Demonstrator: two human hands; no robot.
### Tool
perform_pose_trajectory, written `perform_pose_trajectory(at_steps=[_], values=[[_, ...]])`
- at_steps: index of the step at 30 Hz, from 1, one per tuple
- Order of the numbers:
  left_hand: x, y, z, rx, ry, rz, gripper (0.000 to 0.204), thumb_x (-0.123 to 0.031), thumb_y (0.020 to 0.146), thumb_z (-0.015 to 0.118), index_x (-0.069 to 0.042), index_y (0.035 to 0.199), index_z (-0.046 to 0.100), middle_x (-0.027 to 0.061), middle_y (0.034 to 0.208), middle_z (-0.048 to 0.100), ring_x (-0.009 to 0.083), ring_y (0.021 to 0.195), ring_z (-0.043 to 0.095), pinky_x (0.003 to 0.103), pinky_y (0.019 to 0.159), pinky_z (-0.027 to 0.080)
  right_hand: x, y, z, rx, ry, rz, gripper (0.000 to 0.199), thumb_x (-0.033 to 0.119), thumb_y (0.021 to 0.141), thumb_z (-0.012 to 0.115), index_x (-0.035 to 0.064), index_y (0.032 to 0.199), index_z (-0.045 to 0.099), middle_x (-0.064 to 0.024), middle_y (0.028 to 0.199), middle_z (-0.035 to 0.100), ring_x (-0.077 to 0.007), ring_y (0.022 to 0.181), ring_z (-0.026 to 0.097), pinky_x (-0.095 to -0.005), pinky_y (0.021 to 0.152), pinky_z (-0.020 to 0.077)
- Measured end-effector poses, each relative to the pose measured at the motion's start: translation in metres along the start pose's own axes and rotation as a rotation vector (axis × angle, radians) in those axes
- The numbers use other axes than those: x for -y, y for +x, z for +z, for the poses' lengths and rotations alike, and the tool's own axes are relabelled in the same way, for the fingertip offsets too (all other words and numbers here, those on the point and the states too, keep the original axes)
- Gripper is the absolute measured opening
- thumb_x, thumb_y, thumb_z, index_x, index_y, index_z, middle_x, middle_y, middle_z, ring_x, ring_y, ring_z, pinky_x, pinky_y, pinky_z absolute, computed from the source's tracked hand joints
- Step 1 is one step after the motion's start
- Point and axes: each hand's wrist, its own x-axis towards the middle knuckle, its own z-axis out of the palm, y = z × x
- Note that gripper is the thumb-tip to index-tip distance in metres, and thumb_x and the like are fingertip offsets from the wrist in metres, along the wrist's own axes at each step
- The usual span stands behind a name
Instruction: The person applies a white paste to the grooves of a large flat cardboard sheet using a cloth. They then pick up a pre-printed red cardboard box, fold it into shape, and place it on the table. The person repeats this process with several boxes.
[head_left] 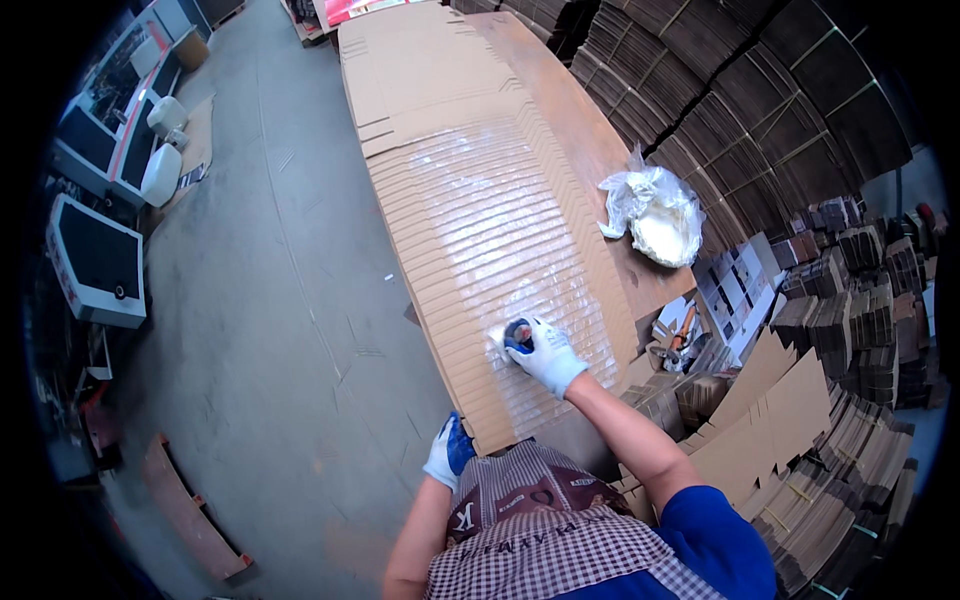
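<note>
Brown cardboard sheets (408, 225) lie fanned out in a long overlapping row, their stepped edges smeared with a wet white coating down the middle. My right hand (548, 358), in a white glove with blue palm, is closed around a small brush-like tool (497, 338). Its white end touches the coated strips near the close end of the row; the fingers cover most of it. My left hand (448, 453), gloved the same way, grips the near left corner of the sheets, with some fingers hidden at the edge.
A plastic-lined bowl of white paste (667, 232) stands on the wooden tabletop (570, 115) right of the sheets. Tied cardboard stacks (745, 90) rise behind it. Orange-handled tool (684, 328) and loose cardboard (765, 405) lie at right. White jugs (162, 175) stand across the grey floor.
</note>
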Motion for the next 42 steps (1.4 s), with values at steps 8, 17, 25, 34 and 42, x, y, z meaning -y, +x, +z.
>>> perform_pose_trajectory(at_steps=[8, 17, 25, 34, 42], values=[[0.024, -0.002, -0.078, -0.341, -0.134, 0.047, 0.071, -0.065, 0.095, 0.04, -0.009, 0.14, 0.044, 0.0179, 0.14, 0.05, 0.0332, 0.126, 0.05, 0.048, 0.105, 0.039, -0.045, -0.034, -0.056, -0.112, 1.49, 0.392, 0.027, 0.02, 0.095, 0.061, 0.0012, 0.113, 0.062, -0.0109, 0.093, 0.069, -0.0225, 0.079, 0.069, -0.0388, 0.069, 0.0602], [0.057, -0.042, -0.145, -0.649, 0.011, 0.027, 0.055, -0.057, 0.097, 0.043, -0.012, 0.126, 0.056, 0.0145, 0.12, 0.065, 0.03, 0.107, 0.061, 0.045, 0.09, 0.046, -0.084, -0.055, -0.077, -0.129, 1.798, 0.477, 0.03, 0.021, 0.093, 0.061, 0.0025, 0.117, 0.061, -0.0114, 0.093, 0.069, -0.0248, 0.079, 0.07, -0.0403, 0.078, 0.0592], [0.06, -0.07, -0.155, -0.752, -0.004, 0.085, 0.047, -0.052, 0.097, 0.046, -0.013, 0.12, 0.06, 0.0114, 0.112, 0.069, 0.0265, 0.101, 0.063, 0.043, 0.086, 0.047, -0.05, -0.028, -0.075, -0.172, 1.637, 0.338, 0.033, 0.014, 0.094, 0.06, 0.0024, 0.125, 0.056, -0.0114, 0.107, 0.066, -0.0234, 0.092, 0.067, -0.0399, 0.082, 0.0586], [-0.052, -0.02, -0.156, -0.665, 0.193, 0.237, 0.045, -0.049, 0.097, 0.05, -0.012, 0.12, 0.063, 0.0059, 0.108, 0.068, 0.0185, 0.099, 0.062, 0.035, 0.086, 0.044, 0.015, 0.05, -0.052, -0.421, 1.361, 0.191, 0.033, 0.009, 0.091, 0.064, -0.0014, 0.121, 0.058, -0.0104, 0.101, 0.066, -0.0221, 0.084, 0.068, -0.0373, 0.071, 0.0599], [-0.152, 0.026, -0.219, -0.467, 0.315, 0.113, 0.043, -0.046, 0.097, 0.05, -0.013, 0.12, 0.064, 0.0043, 0.108, 0.07, 0.0176, 0.097, 0.063, 0.036, 0.086, 0.044, 0.08, 0.132, -0.012, -0.635, 1.149, 0.154, 0.033, 0.006, 0.088, 0.068, -0.0015, 0.119, 0.06, -0.0086, 0.102, 0.065, -0.0182, 0.084, 0.066, -0.0337, 0.071, 0.0586]])
